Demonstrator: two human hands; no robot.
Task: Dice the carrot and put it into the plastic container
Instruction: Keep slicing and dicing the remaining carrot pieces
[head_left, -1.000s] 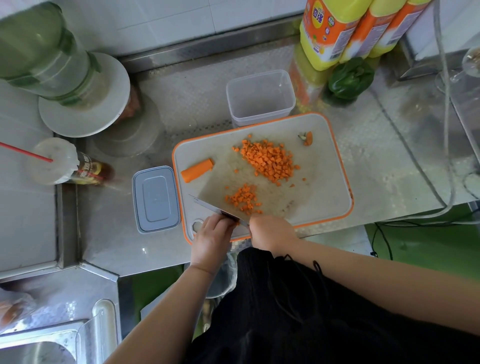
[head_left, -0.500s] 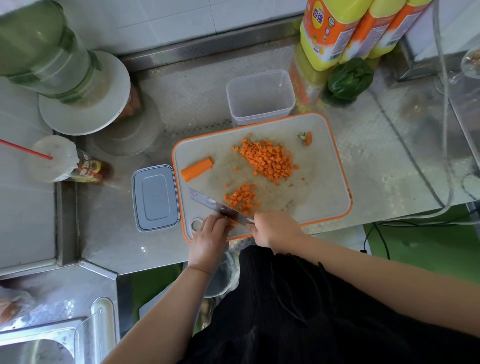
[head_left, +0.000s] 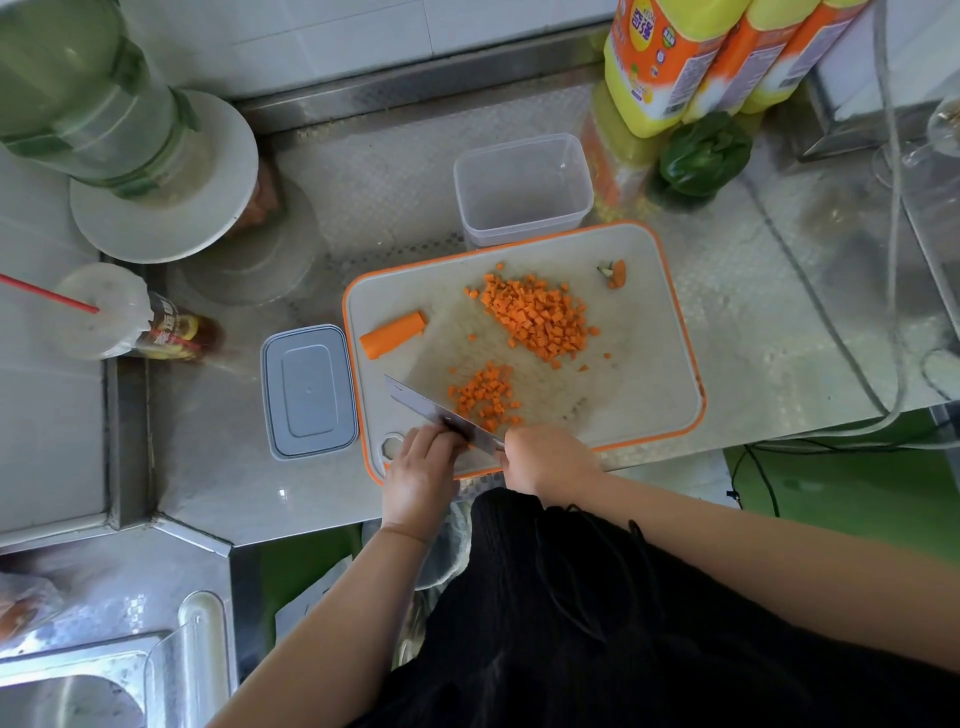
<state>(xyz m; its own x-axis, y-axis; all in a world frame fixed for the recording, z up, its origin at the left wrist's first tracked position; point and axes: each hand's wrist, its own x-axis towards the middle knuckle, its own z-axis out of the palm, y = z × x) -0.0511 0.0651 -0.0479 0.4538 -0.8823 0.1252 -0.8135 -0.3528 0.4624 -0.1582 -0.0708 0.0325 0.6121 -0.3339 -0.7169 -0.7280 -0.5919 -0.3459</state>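
Observation:
An orange-rimmed white cutting board (head_left: 649, 395) lies on the steel counter. On it are a large heap of diced carrot (head_left: 537, 317), a smaller heap (head_left: 483, 395) and an uncut carrot chunk (head_left: 392, 334) at the left. My right hand (head_left: 548, 457) grips the handle of a knife (head_left: 436, 410) at the board's near edge, blade pointing left. My left hand (head_left: 423, 467) has its fingertips against the blade's near side, on a small carrot piece mostly hidden by the blade. The empty clear plastic container (head_left: 522, 189) stands just behind the board.
The container's grey lid (head_left: 309, 389) lies left of the board. A carrot end (head_left: 615, 274) sits at the board's far right corner. Yellow bottles (head_left: 660, 57), a green pepper (head_left: 704, 153), a drink cup (head_left: 104, 312), a white plate under a large bottle (head_left: 166, 208) and cables (head_left: 893, 260) surround the area.
The knife blade has risen from a flat tilt to more upright and shifted slightly away from me. Both hands stay at the board's near edge; the heaps are unchanged.

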